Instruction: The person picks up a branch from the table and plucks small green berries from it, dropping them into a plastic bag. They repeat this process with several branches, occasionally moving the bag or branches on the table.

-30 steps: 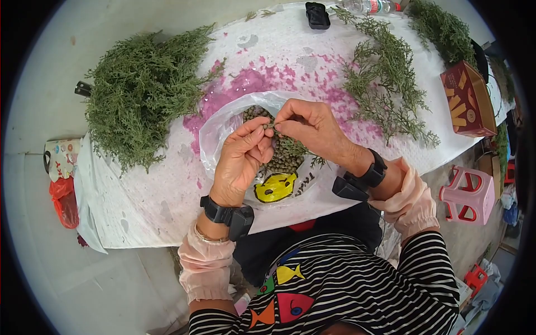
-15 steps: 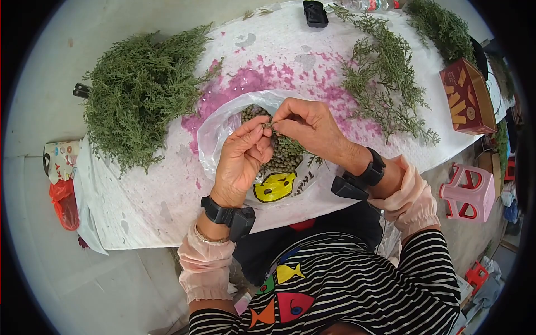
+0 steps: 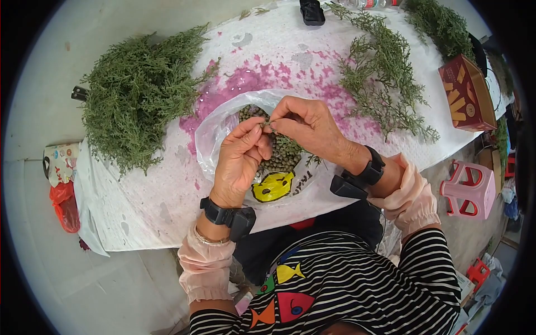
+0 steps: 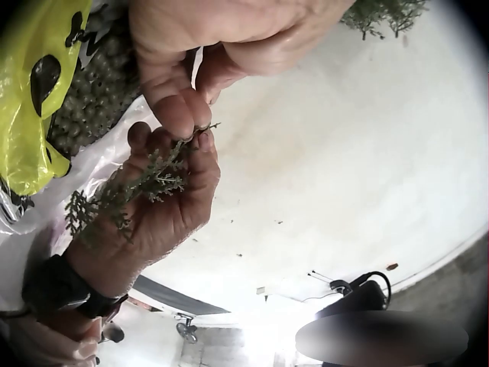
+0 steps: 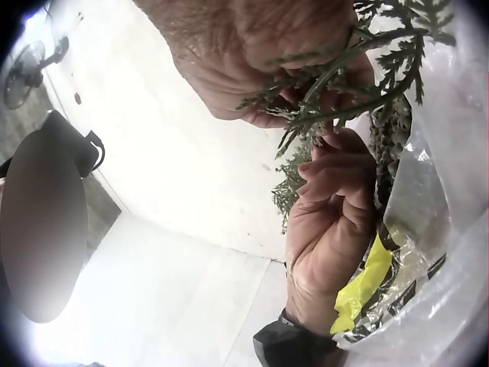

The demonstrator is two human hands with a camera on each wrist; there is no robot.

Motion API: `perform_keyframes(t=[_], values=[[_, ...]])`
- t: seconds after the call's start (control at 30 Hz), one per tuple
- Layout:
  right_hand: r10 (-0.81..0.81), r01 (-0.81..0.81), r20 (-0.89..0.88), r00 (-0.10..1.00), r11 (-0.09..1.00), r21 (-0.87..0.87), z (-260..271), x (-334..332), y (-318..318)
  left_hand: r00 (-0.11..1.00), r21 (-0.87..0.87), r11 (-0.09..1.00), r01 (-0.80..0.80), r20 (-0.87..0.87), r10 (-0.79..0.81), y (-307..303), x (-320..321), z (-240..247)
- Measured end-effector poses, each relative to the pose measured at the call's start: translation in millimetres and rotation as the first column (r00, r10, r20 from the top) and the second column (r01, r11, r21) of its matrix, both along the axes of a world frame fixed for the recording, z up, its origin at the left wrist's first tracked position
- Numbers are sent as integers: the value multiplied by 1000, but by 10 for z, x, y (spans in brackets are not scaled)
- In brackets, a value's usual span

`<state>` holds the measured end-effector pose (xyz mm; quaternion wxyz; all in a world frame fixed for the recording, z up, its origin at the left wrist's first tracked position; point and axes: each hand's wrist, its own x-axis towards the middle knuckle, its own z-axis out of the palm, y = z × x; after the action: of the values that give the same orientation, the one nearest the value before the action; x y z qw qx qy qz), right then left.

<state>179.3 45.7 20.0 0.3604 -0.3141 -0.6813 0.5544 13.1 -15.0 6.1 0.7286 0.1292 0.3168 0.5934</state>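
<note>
Both hands meet over an open plastic bag [image 3: 209,131] with a yellow patch, which holds many small greenish-brown berries [image 3: 286,156]. The left hand [image 3: 239,159] pinches the tip of a small green sprig between thumb and finger. Against it, the right hand [image 3: 315,131] pinches the same sprig with thumb and forefinger. In the left wrist view the leafy sprig [image 4: 157,180] hangs along the right hand's palm [image 4: 172,210]. From the right wrist, its curved stem [image 5: 344,61] crosses in front of the right hand's fingers, above the left hand [image 5: 328,229].
A big heap of green branches [image 3: 139,100] lies at the left of the white, pink-stained cloth [image 3: 145,215]. More branches [image 3: 379,78], a dark red box [image 3: 469,95] and a black object [image 3: 312,12] lie right and behind. A pink stool [image 3: 469,190] stands on the floor.
The hands stay joined at the sprig, with only slight finger movement. The whole head view has shifted a little, so things on the table appear slightly further left.
</note>
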Motion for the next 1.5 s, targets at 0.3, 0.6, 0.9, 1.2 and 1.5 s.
perform_keyframes(t=[0.3,0.6,0.9,1.2,1.5], values=[[-1,1,-9,1000,1000,-18,1,7,2,983,64,998,-29,-178,40,-28,5,7],[5,-5,16,1000,1000,-28,16,11,-3,983,81,996,-32,-176,46,-30,22,11],[-55,55,-33,998,998,27,-3,-18,-4,984,77,996,-50,-168,62,-22,9,-15],[-66,66,-21,998,997,29,41,-12,-10,988,70,997,-41,-148,50,-26,24,-14],[-74,72,18,997,994,82,58,-12,-13,988,78,997,-29,-149,41,-27,28,-15]])
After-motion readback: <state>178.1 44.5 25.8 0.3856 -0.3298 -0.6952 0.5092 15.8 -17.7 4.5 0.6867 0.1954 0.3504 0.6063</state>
